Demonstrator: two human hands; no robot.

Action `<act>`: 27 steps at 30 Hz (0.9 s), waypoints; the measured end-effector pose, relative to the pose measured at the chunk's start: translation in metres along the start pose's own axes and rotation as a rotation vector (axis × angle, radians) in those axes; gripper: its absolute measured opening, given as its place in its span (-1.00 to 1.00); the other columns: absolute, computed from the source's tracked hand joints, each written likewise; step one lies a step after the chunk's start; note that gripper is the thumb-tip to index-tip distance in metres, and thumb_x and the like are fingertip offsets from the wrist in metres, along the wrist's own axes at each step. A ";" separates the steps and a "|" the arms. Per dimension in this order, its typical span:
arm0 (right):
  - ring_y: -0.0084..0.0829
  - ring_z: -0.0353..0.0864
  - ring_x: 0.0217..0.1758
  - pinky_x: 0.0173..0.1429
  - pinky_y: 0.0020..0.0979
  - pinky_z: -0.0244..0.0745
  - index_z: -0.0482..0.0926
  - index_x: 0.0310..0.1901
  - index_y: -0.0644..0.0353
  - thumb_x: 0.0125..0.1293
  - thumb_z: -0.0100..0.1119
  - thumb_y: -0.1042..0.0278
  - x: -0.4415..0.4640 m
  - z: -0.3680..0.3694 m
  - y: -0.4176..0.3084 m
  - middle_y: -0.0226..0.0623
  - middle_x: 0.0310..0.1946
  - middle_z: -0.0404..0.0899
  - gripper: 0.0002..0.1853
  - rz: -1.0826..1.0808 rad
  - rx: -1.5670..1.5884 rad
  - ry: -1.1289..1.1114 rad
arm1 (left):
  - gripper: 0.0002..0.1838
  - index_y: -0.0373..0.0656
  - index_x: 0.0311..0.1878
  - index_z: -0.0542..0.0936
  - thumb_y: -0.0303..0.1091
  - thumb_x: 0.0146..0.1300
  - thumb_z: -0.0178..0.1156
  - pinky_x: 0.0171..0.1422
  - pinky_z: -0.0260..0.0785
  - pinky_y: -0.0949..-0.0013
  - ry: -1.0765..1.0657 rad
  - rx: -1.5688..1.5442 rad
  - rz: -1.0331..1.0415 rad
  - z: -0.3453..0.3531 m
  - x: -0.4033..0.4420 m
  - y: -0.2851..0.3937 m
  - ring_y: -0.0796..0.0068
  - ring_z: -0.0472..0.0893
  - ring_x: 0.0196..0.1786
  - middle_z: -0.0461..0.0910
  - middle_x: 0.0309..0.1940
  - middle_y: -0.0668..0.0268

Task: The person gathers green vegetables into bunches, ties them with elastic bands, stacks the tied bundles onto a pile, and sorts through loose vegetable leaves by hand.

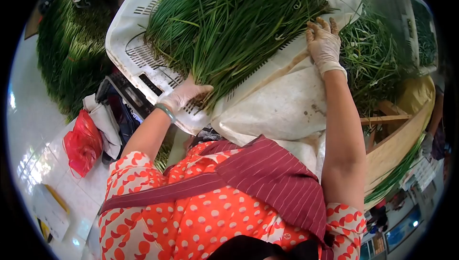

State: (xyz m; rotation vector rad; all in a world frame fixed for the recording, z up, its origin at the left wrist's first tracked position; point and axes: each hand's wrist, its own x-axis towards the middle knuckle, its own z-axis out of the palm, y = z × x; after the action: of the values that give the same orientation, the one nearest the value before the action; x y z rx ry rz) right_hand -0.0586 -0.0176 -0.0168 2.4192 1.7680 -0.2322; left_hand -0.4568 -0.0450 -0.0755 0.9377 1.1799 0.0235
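Observation:
A white plastic basket holds a thick heap of long green stalks. My left hand, in a pale glove with a bracelet at the wrist, is at the near end of the stalks, its thumb stretched out and its other fingers hidden beneath them. My right hand, also gloved and with soiled fingertips, lies at the basket's right side by the stalks, its fingers apart and holding nothing. White sheeting spreads below the basket, toward my lap.
Bundled greens stand on the left floor near a red plastic bag. Loose green scraps are piled at the right, above a wooden frame. Part of another person's arm shows at the far right.

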 end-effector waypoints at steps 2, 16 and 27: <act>-0.22 -0.03 0.45 0.41 -0.05 -0.05 0.56 0.03 -0.22 0.26 0.04 0.05 -0.001 0.001 -0.001 -0.49 0.27 0.29 -0.68 -0.008 0.005 0.028 | 0.17 -0.31 0.40 -0.10 -0.13 -0.15 0.47 0.43 0.03 0.32 -0.008 0.065 -0.033 0.024 -0.001 -0.001 0.31 0.17 0.39 0.17 0.33 0.02; -0.24 0.03 0.43 0.39 -0.10 0.03 0.59 -0.01 -0.22 0.24 0.07 0.08 0.000 0.009 0.002 -0.52 0.23 0.34 -0.71 -0.031 0.025 0.119 | -0.32 -0.29 -0.06 0.53 -0.09 -0.29 0.44 0.07 0.43 0.20 0.322 0.768 -0.222 -0.012 0.020 0.004 0.03 0.60 -0.11 0.60 -0.21 -0.05; -0.24 0.02 0.43 0.38 -0.12 0.06 0.59 -0.02 -0.24 0.24 0.07 0.08 0.001 0.010 0.002 -0.53 0.21 0.36 -0.72 -0.008 0.007 0.105 | -0.48 -0.35 -0.10 0.57 -0.33 -0.19 0.42 0.00 0.41 0.38 0.152 0.255 -0.110 -0.101 0.040 -0.019 0.35 0.59 -0.20 0.63 -0.27 0.15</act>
State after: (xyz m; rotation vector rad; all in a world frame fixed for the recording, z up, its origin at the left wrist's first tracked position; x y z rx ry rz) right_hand -0.0566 -0.0198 -0.0265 2.4721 1.8221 -0.1136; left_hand -0.5283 0.0233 -0.1246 1.1077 1.3963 -0.1498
